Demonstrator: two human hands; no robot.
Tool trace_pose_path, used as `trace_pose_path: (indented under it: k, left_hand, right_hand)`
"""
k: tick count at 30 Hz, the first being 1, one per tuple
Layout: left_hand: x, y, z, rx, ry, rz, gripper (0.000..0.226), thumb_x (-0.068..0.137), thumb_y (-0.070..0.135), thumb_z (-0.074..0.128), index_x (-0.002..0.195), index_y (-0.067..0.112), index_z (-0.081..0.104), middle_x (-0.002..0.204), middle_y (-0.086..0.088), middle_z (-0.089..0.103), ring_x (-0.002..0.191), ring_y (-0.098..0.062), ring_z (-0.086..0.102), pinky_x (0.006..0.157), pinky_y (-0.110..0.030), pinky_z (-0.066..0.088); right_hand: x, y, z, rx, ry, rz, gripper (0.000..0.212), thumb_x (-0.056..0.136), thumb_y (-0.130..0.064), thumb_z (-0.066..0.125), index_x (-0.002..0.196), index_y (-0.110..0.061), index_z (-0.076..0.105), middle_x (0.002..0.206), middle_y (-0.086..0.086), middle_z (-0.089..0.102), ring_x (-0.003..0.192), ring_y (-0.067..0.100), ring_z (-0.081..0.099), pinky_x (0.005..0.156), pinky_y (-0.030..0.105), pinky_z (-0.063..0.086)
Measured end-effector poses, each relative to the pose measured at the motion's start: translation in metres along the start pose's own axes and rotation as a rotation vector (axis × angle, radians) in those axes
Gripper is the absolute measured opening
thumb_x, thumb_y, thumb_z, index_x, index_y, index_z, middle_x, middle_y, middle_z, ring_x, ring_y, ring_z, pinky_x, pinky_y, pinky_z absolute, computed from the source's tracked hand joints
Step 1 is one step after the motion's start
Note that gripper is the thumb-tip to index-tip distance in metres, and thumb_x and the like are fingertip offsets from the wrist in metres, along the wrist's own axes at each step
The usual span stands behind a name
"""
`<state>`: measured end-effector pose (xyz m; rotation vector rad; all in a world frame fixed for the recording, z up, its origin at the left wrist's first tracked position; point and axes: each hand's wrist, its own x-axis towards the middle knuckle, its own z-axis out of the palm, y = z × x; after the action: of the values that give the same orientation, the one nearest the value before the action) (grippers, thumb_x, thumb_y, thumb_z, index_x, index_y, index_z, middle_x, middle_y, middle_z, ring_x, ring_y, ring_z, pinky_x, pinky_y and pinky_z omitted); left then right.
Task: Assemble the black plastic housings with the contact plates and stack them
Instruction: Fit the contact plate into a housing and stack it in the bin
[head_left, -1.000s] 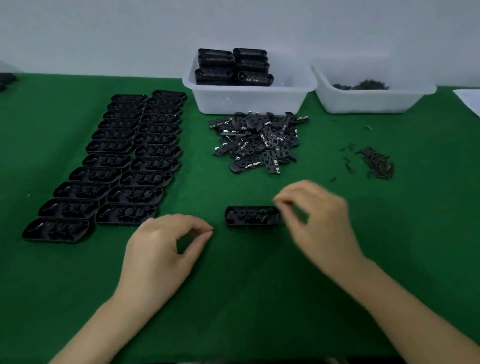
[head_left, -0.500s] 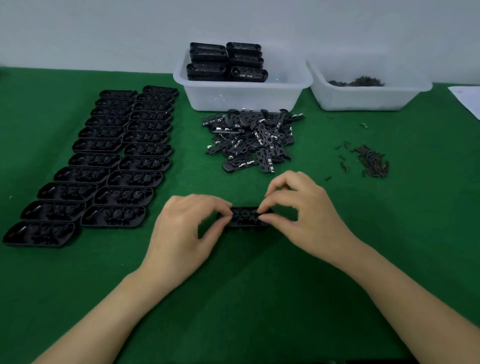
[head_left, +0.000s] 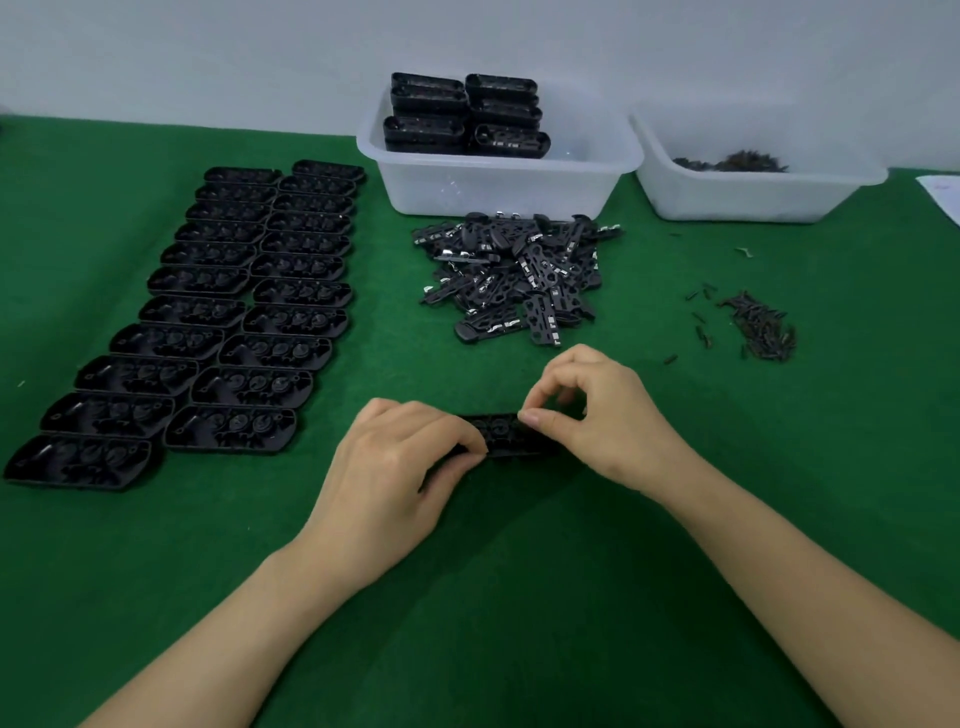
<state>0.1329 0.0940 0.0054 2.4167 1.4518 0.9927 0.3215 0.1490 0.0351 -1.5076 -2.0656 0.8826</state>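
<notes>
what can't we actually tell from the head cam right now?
All from the head view:
- Housing between the hands: both ends covered by the left hand and right hand; whether a contact plate is seated inside cannot be told.
- Right bin: the dark contents are too small to identify.
- White sheet: cut off by the right edge.
- Left bin: its translucent wall hides how deep the stacked housings go.

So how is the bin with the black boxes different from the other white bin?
The left bin holds neat stacks of housings that rise above its rim; the right bin holds a low heap of small dark loose bits. The right bin sits nearer the table's right edge. Both are white plastic tubs on green cloth.
</notes>
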Motion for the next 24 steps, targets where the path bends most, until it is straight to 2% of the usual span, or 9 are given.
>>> trace_pose_path:
  k: [3,10,15,24]
  left_hand:
    - [0.0007,-0.0012,-0.0001,-0.019,-0.011,-0.008,0.004,0.082,0.019,0.063,0.083,0.017,0.067,0.081,0.011,0.067,0.078,-0.009,0.062,0.074,-0.035,0.041]
    - [0.0022,-0.0031,0.0008,-0.057,-0.043,-0.008,0.005,0.082,0.016,0.063,0.083,0.014,0.067,0.078,0.008,0.066,0.077,-0.010,0.060,0.076,-0.034,0.042]
    - [0.0032,-0.0039,0.0008,-0.072,-0.045,0.020,0.004,0.083,0.013,0.062,0.082,0.013,0.066,0.077,0.008,0.064,0.076,-0.010,0.058,0.075,-0.034,0.042]
    - [0.0030,-0.0073,0.0007,-0.059,-0.051,0.046,0.008,0.086,0.017,0.059,0.083,0.015,0.065,0.077,0.009,0.063,0.076,-0.010,0.058,0.074,-0.034,0.041]
  right_hand:
    - [0.0018,-0.0012,0.0027,0.000,0.008,0.006,0.023,0.077,-0.022,0.071,0.064,-0.033,0.056,0.085,-0.015,0.048,0.075,0.001,0.045,0.067,0.013,0.034]
    - [0.0044,-0.0037,0.0071,-0.007,0.035,0.006,0.023,0.077,-0.019,0.071,0.064,-0.031,0.056,0.077,-0.016,0.047,0.066,0.001,0.045,0.062,0.001,0.035]
    - [0.0059,-0.0055,0.0104,-0.042,0.073,-0.017,0.025,0.077,-0.021,0.071,0.064,-0.031,0.052,0.077,-0.016,0.049,0.065,-0.001,0.046,0.062,0.001,0.035]
    - [0.0056,-0.0035,0.0088,-0.026,0.036,0.003,0.024,0.080,-0.018,0.067,0.066,-0.030,0.052,0.075,-0.016,0.051,0.065,0.000,0.047,0.060,0.001,0.036]
